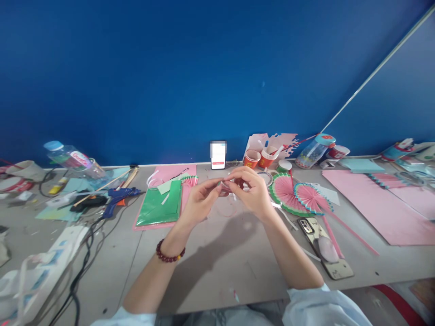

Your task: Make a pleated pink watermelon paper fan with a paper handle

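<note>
Near the middle of the frame, the left hand point(203, 199) and the right hand point(250, 192) met fingertip to fingertip over the bench point(217, 276), both closed in a pinch on a small pale piece point(224, 183). The relation that counted was there: the piece lay directly between the two hands, to the right of the left hand's palm and to the left of the right hand's, so neither was clearly nearer. What showed of it seemed to run roughly across the frame, from one set of fingertips to the other, but the fingers covered so much that its full shape and true long axis could not be told. Just above, an upright phone point(218, 159) leaned near the foot of the blue wall point(217, 81). Left of the left hand lay a green packet point(159, 206), with a blue glue gun point(117, 199) farther left; right of the right hand, a green-edged fan point(282, 192) lay partly beneath a blue-edged fan point(311, 198).
</note>
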`<act>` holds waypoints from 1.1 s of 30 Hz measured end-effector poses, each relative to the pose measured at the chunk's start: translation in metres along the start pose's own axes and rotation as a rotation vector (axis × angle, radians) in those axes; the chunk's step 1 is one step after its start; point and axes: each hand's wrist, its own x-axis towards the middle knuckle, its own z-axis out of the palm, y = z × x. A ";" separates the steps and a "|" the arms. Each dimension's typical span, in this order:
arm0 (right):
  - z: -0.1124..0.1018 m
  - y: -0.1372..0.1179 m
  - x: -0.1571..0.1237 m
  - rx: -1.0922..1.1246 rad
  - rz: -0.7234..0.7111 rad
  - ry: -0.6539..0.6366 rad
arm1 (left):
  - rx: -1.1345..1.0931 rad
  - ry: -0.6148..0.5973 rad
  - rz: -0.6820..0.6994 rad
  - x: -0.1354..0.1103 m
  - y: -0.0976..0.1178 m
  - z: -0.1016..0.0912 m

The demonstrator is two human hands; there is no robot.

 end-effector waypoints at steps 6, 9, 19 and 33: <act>0.001 -0.001 -0.001 -0.022 -0.019 0.014 | -0.016 0.001 -0.019 0.000 0.000 0.001; 0.001 0.000 -0.001 -0.013 -0.022 0.005 | -0.024 0.014 0.012 0.001 -0.002 0.001; 0.007 0.010 -0.001 0.063 0.095 -0.022 | -0.013 0.111 -0.019 0.002 -0.004 -0.001; 0.009 0.016 0.001 0.114 0.135 0.001 | -0.085 0.235 -0.012 0.003 -0.011 0.002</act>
